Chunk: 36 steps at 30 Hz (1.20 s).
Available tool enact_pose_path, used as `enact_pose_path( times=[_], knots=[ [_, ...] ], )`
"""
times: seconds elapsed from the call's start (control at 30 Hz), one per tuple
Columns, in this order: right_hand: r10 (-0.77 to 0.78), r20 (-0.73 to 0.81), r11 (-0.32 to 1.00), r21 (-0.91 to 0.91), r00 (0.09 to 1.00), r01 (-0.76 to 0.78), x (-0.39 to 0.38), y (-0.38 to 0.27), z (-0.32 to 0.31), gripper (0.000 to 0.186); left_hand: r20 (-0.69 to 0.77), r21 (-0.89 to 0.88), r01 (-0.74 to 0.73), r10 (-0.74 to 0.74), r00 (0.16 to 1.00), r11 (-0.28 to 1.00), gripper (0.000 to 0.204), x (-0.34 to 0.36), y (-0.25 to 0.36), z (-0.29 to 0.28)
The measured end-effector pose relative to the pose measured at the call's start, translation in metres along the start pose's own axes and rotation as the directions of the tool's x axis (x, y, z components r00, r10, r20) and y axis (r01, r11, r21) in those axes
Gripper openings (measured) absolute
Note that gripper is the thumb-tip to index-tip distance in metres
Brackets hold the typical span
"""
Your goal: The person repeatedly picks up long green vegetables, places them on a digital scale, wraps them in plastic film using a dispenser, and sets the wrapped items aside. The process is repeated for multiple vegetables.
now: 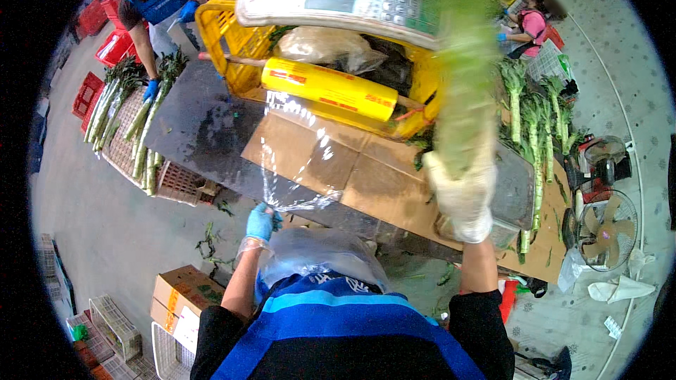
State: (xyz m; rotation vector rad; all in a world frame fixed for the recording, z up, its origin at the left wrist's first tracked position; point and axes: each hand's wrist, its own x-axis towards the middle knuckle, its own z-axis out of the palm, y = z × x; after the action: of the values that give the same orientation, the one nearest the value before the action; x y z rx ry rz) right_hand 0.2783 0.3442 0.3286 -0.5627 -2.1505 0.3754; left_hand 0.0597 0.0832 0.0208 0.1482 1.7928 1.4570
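**Holding a Long Green Stalk Up High**

Lifting up, the right hand (pixel 461 200) wears a pale glove and is closed around the bottom of a long green stalk (pixel 461 63). The arm is bent up from the elbow, so the stalk stands nearly straight and looks blurry (it is very close to the camera). It hangs over the brown cardboard (pixel 352 169) on the table (pixel 190 127).

The left hand (pixel 262 222) wears a blue glove. This arm reaches forward and a bit to the left, and its fingers pinch the loose end of the clear wrap (pixel 292 162). The wrap runs from the yellow roll (pixel 329 89), which lies in front of a yellow crate (pixel 225 35). More green stalks (pixel 539 123) lie on the right side of the table.
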Motion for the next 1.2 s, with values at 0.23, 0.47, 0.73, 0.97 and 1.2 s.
enact_pose_path(
  times=[0.23,0.47,0.73,0.97,1.2],
  knots=[
    [-0.281,0.601,0.806,-0.275,0.748,0.524,-0.054,-0.002,0.112,0.072,0.194,0.109,-0.014,-0.008,0.981,0.994,0.017,-0.014,-0.01,-0.048],
    [-0.042,0.479,0.88,-0.398,0.877,0.26,-0.129,0.062,0.171,0.068,0.232,-0.095,-0.224,0.241,0.943,0.97,0.023,-0.032,0.096,-0.009],
    [0.267,0.397,0.935,-0.328,0.878,-0.135,-0.122,0.052,0.163,0.061,0.591,0.744,-0.639,0.638,0.494,-0.195,0.052,0.058,0.136,0.056],
    [0.184,0.333,0.979,-0.148,0.925,-0.141,-0.12,0.029,0.153,0.048,0.547,0.837,-0.539,0.175,0.819,-0.095,0.058,0.081,0.202,0.087],
    [0.051,0.435,0.993,-0.122,0.899,0.003,-0.15,0.013,0.198,0.036,0.605,0.791,-0.606,0.238,0.76,-0.077,0.061,0.033,0.142,0.056]
  ],
)
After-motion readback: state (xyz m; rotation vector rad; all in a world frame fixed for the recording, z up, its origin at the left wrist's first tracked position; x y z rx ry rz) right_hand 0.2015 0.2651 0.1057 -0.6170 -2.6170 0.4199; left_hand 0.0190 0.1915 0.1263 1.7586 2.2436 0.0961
